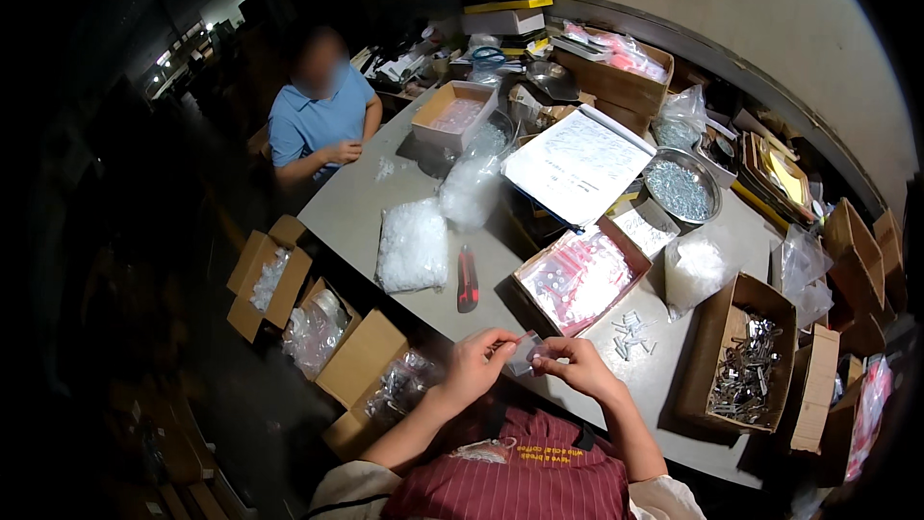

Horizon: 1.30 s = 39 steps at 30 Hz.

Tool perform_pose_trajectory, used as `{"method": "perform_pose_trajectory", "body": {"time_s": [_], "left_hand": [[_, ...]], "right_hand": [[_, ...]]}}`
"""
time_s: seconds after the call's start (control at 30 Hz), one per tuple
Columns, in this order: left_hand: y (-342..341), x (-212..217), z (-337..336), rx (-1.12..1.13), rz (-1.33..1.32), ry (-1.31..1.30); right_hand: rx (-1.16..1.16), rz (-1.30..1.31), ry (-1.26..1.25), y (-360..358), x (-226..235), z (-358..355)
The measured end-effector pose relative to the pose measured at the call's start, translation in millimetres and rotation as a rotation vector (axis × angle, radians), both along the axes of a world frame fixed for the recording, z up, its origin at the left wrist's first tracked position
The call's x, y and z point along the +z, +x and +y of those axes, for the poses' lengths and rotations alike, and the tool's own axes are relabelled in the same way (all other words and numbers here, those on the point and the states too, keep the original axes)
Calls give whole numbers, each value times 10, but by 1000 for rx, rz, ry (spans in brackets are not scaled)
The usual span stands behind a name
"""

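Near the table's front edge, my left hand [479, 360] and my right hand [577, 366] pinch a small clear plastic bag [522, 356] between them. What lies inside the bag is too small to make out. Just beyond my hands is an open box [638, 267] of small pink-and-white packets [580, 279]. To the right of my right hand lies a loose heap of short pale metal or plastic pieces [632, 335]. A black and red utility knife [467, 279] rests beyond my left hand, beside a stuffed clear bag [412, 246].
A carton of metal parts [746, 366] stands at right, near a bowl of small screws [681, 191]. Papers [577, 166] lie across the middle. Open cartons [361, 361] stand below the table's left edge. A person in blue [322, 120] sits at far left.
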<state>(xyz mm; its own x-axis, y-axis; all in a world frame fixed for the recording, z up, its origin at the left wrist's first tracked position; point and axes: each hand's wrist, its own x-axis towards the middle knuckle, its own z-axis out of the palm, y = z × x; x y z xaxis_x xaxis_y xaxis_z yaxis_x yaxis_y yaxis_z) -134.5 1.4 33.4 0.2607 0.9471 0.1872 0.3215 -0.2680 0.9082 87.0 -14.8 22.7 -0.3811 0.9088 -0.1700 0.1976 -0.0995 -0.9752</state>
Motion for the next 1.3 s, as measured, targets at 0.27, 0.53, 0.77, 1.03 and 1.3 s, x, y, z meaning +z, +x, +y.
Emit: {"method": "perform_pose_trajectory", "body": {"time_s": [0.27, 0.53, 0.77, 1.03, 1.3], "left_hand": [[-15, -14, -111, 31, 82, 4], [-17, -113, -66, 74, 34, -51], [145, -151, -69, -43, 211, 195], [306, -208, -93, -157, 349, 188], [268, -319, -260, -156, 364, 388]], "right_hand": [[115, -29, 74, -12, -35, -14], [-272, 275, -137, 161, -127, -136], [-169, -191, 642, 46, 288, -217], [-44, -415, 625, 147, 154, -295], [266, -443, 418, 349, -108, -298]]}}
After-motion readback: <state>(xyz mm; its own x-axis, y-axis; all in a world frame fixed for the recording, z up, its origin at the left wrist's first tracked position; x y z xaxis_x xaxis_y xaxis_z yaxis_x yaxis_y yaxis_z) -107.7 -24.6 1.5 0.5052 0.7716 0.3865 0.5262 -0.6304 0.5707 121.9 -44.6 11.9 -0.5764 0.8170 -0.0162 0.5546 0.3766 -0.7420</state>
